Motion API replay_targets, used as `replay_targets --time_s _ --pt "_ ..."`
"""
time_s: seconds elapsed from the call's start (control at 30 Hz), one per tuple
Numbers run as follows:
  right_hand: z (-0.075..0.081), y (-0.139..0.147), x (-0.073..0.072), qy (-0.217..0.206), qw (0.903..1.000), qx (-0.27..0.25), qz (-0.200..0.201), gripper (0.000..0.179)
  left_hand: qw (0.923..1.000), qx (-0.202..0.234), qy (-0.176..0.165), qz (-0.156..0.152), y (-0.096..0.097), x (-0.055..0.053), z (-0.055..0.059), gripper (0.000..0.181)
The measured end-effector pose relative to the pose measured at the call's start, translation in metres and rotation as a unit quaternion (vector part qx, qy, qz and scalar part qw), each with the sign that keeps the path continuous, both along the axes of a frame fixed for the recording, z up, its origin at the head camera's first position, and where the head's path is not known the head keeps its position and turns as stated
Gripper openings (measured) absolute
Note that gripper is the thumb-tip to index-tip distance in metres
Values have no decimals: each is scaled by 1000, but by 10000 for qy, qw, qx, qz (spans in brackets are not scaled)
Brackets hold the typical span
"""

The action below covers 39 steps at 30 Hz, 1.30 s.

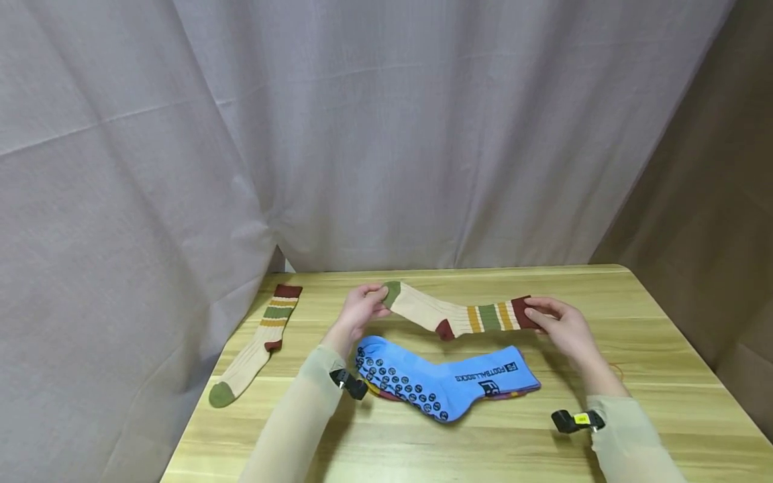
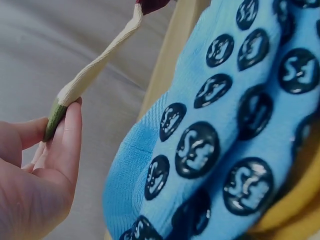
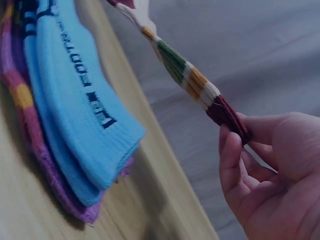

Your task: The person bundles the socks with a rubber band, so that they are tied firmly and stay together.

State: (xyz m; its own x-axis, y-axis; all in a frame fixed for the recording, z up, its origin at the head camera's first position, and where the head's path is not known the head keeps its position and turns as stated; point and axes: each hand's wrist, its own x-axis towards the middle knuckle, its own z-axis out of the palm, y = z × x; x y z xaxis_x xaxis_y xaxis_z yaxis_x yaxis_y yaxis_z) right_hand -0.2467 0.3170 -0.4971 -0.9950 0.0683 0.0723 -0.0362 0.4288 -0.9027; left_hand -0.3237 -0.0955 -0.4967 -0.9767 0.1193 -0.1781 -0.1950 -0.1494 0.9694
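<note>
Stretched between both hands is a cream striped sock [image 1: 423, 308] with a green toe, dark red heel and dark red cuff. My left hand [image 1: 359, 310] pinches its green toe between thumb and fingers, seen close up in the left wrist view. At the other end my right hand [image 1: 564, 325] pinches the dark red cuff. Just in front of the held sock lie blue football socks [image 1: 447, 379] with black grip dots on the sole. Purple and yellow knit fabric [image 3: 25, 107] shows from under the blue socks in the right wrist view.
A matching cream striped sock [image 1: 260, 349] lies flat at the table's left side, toe toward the near edge. The wooden table [image 1: 664, 402] ends at grey curtains [image 1: 423, 134] behind and to the left. A thin orange thread [image 1: 617, 370] lies by the right wrist.
</note>
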Motion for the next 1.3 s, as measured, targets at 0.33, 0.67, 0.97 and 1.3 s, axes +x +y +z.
replay_targets --time_s 0.33,0.67,0.97,1.3 --pt "15 7 14 -393 9978 102 516 56 9998 190 104 -12 -18 24 1 28" --pt "22 13 25 -745 9890 65 1276 49 9996 35 267 -29 -31 49 0 24" --pt "15 17 31 -946 9797 -528 1687 48 9986 -209 369 -323 -38 71 0 22" --pt "8 14 32 -1183 9713 -740 1924 48 9976 -155 484 -475 -49 83 -4 19"
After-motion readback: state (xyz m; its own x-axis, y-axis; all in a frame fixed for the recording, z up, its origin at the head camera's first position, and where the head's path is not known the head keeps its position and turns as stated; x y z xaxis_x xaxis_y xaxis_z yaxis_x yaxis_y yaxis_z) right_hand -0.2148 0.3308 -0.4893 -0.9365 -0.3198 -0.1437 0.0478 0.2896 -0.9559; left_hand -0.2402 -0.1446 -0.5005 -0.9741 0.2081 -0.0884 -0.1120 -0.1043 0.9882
